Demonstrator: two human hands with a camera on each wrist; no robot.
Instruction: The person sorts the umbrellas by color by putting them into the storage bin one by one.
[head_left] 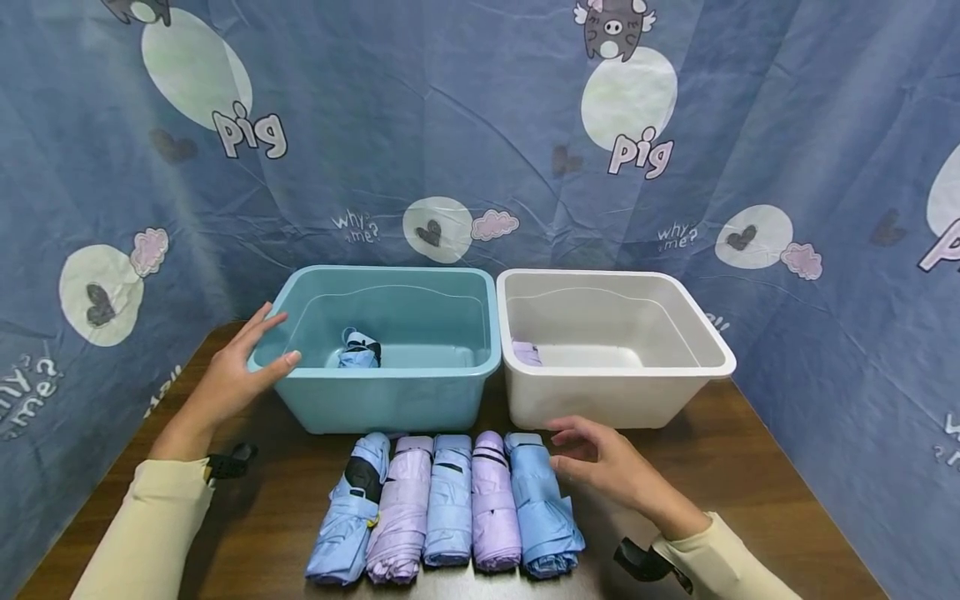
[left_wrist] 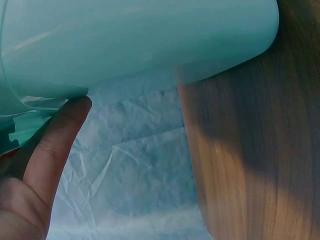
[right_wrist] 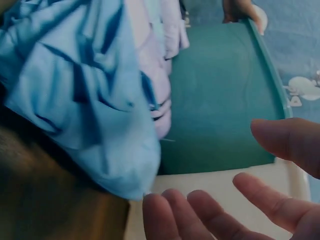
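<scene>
Several folded umbrellas, blue and lilac, lie in a row on the wooden table (head_left: 750,467) in front of two bins. My right hand (head_left: 600,462) hovers with loose, spread fingers (right_wrist: 270,202) beside the rightmost blue umbrella (head_left: 543,508) (right_wrist: 95,95) and holds nothing. My left hand (head_left: 240,367) rests with straight fingers on the left rim of the teal bin (head_left: 386,392) (left_wrist: 135,40); its thumb (left_wrist: 60,135) touches the rim from below. A blue umbrella (head_left: 360,348) lies inside the teal bin. A lilac umbrella (head_left: 527,353) lies in the white bin (head_left: 611,392).
A blue printed cloth backdrop (head_left: 465,125) closes in the back and both sides. The two bins stand side by side at the table's far edge. Bare wood shows at the front left and front right of the umbrella row.
</scene>
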